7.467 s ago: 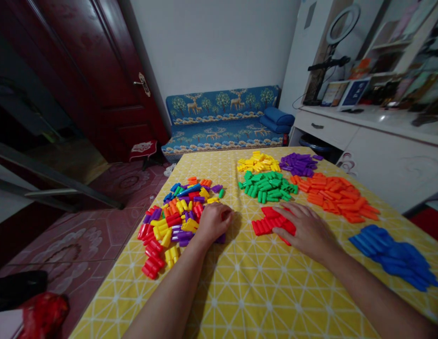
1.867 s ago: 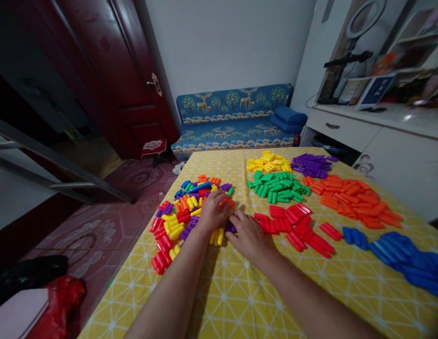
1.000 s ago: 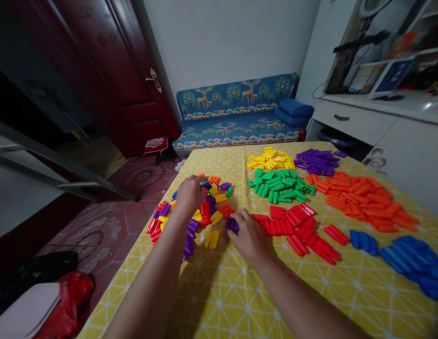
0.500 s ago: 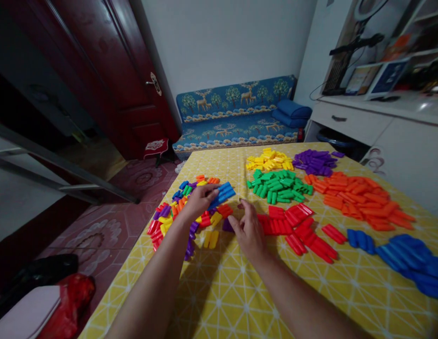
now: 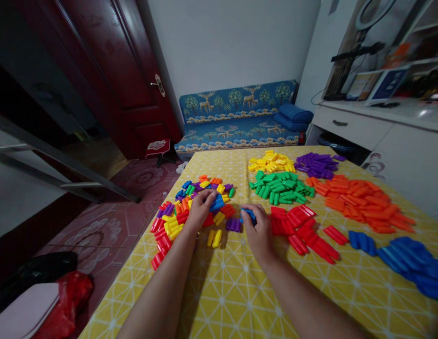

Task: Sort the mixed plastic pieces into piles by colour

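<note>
Two bare hands at work over the yellow patterned tablecloth (image 5: 240,292), and the left hand (image 5: 201,207) is nearly closed, thumb and fingers pinching a blue block (image 5: 218,203)! Over to the right hand (image 5: 257,230): curled and almost closed, gripping a second blue block (image 5: 249,215). Reading the clock from that right hand, a purple block (image 5: 234,224) lies at nine, with yellow blocks (image 5: 214,238) just beyond. Farther out at nine sprawls the mixed pile (image 5: 174,221), its near side partly hidden by the left hand. Swing to three: the red pile (image 5: 303,226), then the blue pile (image 5: 412,263) well beyond. Green pile (image 5: 280,187) at one, yellow pile (image 5: 271,161) just past twelve, purple pile (image 5: 315,165) between one and two, orange pile (image 5: 367,200) towards half past two. And up on the white counter (image 5: 398,115), between one and two, stands a blue panel (image 5: 388,84) with pale lettering, too blurred to read.
</note>
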The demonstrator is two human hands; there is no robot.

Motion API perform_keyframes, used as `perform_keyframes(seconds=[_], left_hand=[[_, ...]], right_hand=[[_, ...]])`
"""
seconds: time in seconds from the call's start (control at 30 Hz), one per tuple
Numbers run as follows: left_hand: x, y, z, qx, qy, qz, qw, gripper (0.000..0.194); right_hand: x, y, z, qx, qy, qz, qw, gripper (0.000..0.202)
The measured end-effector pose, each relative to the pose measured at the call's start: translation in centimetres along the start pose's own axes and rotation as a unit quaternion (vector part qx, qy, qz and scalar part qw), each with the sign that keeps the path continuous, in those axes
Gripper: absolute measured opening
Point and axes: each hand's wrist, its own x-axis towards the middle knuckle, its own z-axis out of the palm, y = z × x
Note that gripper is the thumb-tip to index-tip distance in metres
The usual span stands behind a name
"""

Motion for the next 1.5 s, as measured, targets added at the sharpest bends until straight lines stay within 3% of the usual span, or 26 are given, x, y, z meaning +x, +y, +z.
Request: perform_keyframes(seconds=[0.1,0.2,0.33,0.47,0.53,0.73,0.9,0.97,1.1,1.27,1.4,1.5], left_hand=[[0.1,-0.2,-0.2,-0.018,0.019,0.006,1.000,0.030],[-0.2,-0.1,-0.1,-0.048,-0.040,0.004,0.998,0.030],[-0.8,0.4,0.3,-0.088,-0.144,-0.006,0.986,0.030],[-1.1,0.6,0.6,-0.090,-0.188,-0.026,0.978,0.038],[-0.9,0.4,0.6,-0.086,-0.170,-0.023,0.982,0.039],[0.2,-1.0,-0.1,-0.016,-0.004,0.031,0.999,0.040],[0.0,-1.0,0.1,0.107,0.013,0.163,0.981,0.048],[-0.3,-0.7,0.4,0.142,0.007,0.188,0.972,0.040],[-0.8,-0.2,0.9,0.182,-0.065,0.191,0.962,0.022],[-1.3,-0.2,1.6,0.250,-0.153,0.219,0.931,0.038],[-1.4,-0.5,2.0,0.303,-0.172,0.234,0.908,0.044],[-1.4,-0.5,2.2,0.335,-0.173,0.228,0.898,0.054]], right_hand=[[-0.1,0.3,0.3,-0.033,-0.042,-0.016,0.998,0.034],[-0.2,0.5,0.5,-0.056,-0.091,-0.028,0.994,0.040],[-0.4,0.5,0.5,-0.022,-0.056,-0.019,0.998,0.040],[-0.6,0.3,0.5,0.037,-0.082,0.017,0.996,0.040],[-0.6,0.3,0.5,0.064,-0.084,0.033,0.994,0.035],[-0.4,0.9,0.5,0.066,-0.028,0.046,0.996,0.036],[-0.6,1.4,1.0,0.084,-0.051,0.052,0.994,0.051],[-0.6,1.4,1.1,0.079,-0.048,0.046,0.995,0.053],[-0.3,0.9,0.6,0.006,-0.043,-0.004,0.999,0.042],[-0.1,0.0,-0.2,-0.139,-0.067,-0.071,0.986,0.034],[-0.6,0.0,0.3,-0.287,-0.113,-0.064,0.949,0.046],[-1.0,0.1,0.8,-0.338,-0.136,-0.063,0.929,0.053]])
